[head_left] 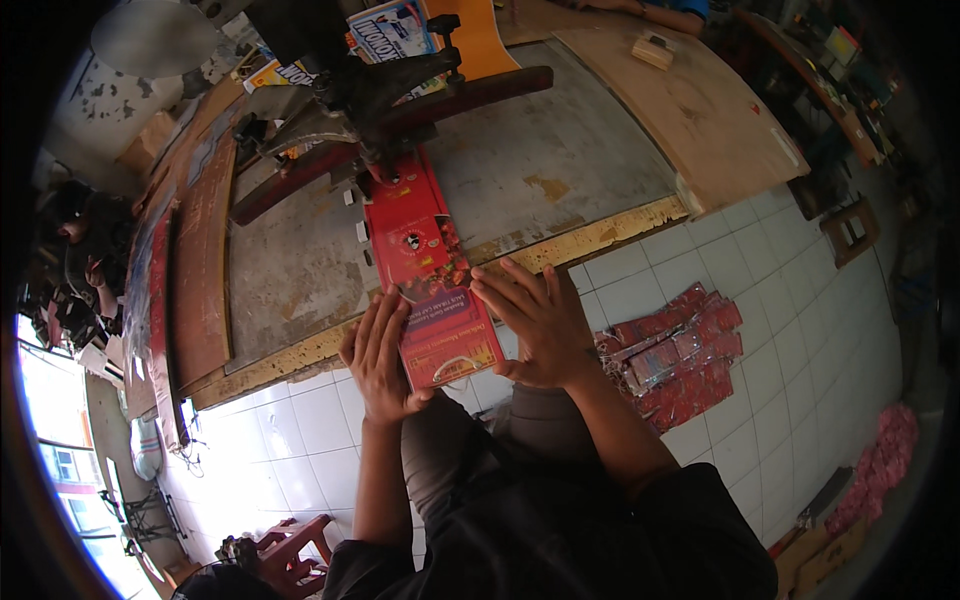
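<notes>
Red card strip (432, 290) flat on table (560, 160), far end under the press (385, 95).
Left hand (380, 355) and right hand (535, 320) flank its near end, fingers spread flat on it, not clamped. Risk: uneven push could skew the strip under the press; cut pieces (675, 355) lie on the floor.

**Worker's dress, seen from above**

Dark short-sleeved top, black or near it, loose across the shoulders; sleeve hems end above the elbows. Both forearms bare below that. Trousers grey-brown, plain cloth, creased over the knees. Left hand (383, 352) and right hand (541, 322) ungloved, no rings that can be made out. A faint dark mark near the right wrist, too small to identify.
</notes>
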